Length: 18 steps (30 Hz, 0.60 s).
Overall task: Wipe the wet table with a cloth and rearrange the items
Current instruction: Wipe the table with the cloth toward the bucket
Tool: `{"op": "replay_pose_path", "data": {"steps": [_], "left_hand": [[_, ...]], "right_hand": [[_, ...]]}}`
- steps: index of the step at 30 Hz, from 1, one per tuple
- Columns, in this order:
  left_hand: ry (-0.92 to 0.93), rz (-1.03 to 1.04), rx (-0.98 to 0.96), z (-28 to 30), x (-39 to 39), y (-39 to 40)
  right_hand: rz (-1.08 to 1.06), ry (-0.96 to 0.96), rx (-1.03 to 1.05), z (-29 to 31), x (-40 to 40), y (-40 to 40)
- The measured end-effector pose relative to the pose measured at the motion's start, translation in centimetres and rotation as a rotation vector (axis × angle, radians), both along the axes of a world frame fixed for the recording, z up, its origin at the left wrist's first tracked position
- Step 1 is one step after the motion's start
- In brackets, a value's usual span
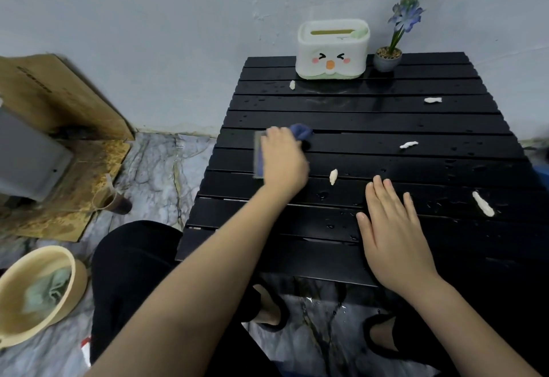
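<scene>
A black slatted table point(416, 121) carries water drops and several white scraps, one point(333, 176) lying just right of my left hand. My left hand point(282, 159) presses a blue-grey cloth point(301, 132) onto the table's left side, fingers closed over it. My right hand point(392, 228) lies flat and empty on the near slats, fingers apart. A white tissue box with a cartoon face point(332, 49) and a small grey pot with a blue flower point(389, 57) stand at the far edge.
A beige basin point(17, 326) holding a pale green cloth sits on the marble floor at the lower left. A tipped cup point(111, 201) lies beside cardboard point(68, 150) and a grey box point(26, 156). A wall stands behind the table.
</scene>
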<state>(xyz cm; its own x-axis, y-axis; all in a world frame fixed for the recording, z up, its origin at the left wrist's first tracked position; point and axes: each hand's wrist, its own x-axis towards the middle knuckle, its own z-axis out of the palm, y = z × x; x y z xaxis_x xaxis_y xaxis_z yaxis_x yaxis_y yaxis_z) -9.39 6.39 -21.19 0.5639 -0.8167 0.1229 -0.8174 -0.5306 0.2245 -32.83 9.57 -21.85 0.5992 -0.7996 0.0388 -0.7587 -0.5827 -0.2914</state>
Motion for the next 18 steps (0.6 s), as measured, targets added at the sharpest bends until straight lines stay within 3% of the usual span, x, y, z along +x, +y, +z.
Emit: {"op": "replay_pose_path", "data": {"steps": [2,4,6,9,10,12,15,18], "left_hand": [[0.025,-0.150,0.012,0.1,-3.9,-2.5],[0.206,-0.239,-0.082,0.6,-6.6,-4.2],[0.529,-0.247,-0.183,1.5,-7.1,-4.9],[1.173,-0.113,-0.448,3.0,-4.4,-4.3],[1.271,-0.059,-0.530,3.4,-2.8,-3.9],[1.264,0.039,-0.637,4.1,1.0,-3.1],[1.038,0.112,-0.771,4.5,7.2,-1.9],[0.819,0.133,-0.692,3.5,11.9,-1.0]], "right_hand": [[-0.002,0.008,-0.005,0.1,0.0,0.0],[0.000,0.011,-0.002,0.2,0.1,0.0],[0.002,0.007,-0.002,0.2,0.0,0.0],[0.003,0.007,-0.009,0.3,0.1,0.1],[0.003,0.006,-0.010,0.3,0.1,0.1],[0.001,0.001,-0.011,0.2,0.1,0.2],[-0.002,0.000,-0.015,0.2,0.1,0.1],[-0.002,0.014,-0.012,0.2,0.1,0.1]]}}
